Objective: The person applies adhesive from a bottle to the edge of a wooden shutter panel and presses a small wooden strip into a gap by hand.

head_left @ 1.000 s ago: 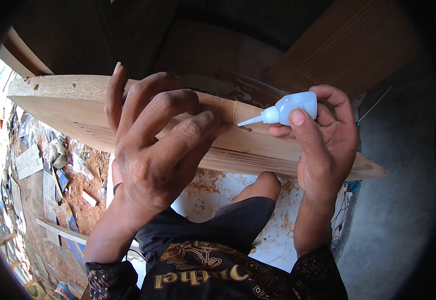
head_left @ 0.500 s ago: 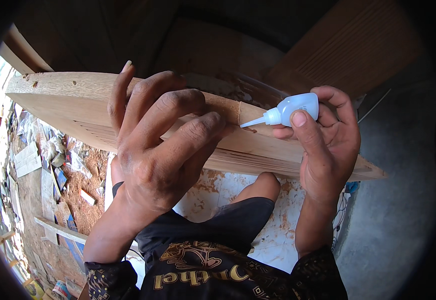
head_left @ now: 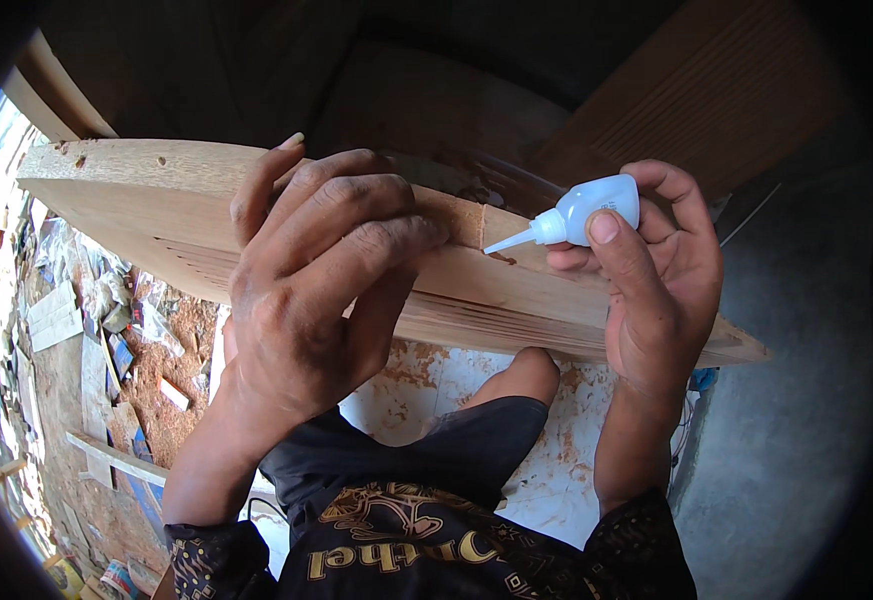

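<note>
1. The left hand (head_left: pixel 306 290) lies on the long pale wooden board (head_left: pixel 136 205), its fingers (head_left: pixel 356 200) spread flat and pressing the top face — grasping nothing.
2. The right hand (head_left: pixel 656 290) has its fingers clenched around a small light-blue plastic squeeze bottle with a white nozzle (head_left: pixel 581 212).
3. The nozzle tip hovers just above a dark seam on the board, close beside the left fingertips.
4. Judging by this, gluing is under way — whether any glue sits in the seam I cannot tell.
5. Below, a bent knee in dark shorts (head_left: pixel 496 420) and a floor littered with scraps (head_left: pixel 116 340).
</note>
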Motion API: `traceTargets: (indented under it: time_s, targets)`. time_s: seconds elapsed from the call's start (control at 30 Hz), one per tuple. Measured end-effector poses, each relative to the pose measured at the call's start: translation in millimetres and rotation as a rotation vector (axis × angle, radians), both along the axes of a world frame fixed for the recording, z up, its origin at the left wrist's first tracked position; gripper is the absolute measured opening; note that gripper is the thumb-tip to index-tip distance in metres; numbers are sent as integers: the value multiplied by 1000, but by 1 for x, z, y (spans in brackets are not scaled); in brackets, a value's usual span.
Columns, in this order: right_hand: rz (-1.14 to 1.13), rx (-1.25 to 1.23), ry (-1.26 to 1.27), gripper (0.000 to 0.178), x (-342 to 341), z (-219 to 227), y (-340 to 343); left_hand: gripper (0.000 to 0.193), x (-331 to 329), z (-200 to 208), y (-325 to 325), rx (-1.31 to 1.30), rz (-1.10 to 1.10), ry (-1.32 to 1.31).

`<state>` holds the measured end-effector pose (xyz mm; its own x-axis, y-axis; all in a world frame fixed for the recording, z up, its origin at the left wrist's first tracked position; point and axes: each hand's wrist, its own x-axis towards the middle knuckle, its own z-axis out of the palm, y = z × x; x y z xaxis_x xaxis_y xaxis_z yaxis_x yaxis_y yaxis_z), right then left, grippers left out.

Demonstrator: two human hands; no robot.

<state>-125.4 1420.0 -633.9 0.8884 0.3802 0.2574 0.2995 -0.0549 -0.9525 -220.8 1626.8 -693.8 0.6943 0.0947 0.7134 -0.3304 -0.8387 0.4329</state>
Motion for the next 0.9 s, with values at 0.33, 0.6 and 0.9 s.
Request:
traceTargets:
  time_s: [0.33, 0.6, 0.9]
  targets:
    - [-3, 16, -73, 43, -9, -8, 1, 20, -1, 1, 5, -63, -21, -41]
    - [29, 11, -21, 43, 0, -5, 3, 19, -1, 2, 4, -45, -6, -12]
    - [58, 7, -10, 40, 9, -2, 7, 18, 2, 0, 2, 18, 0, -70]
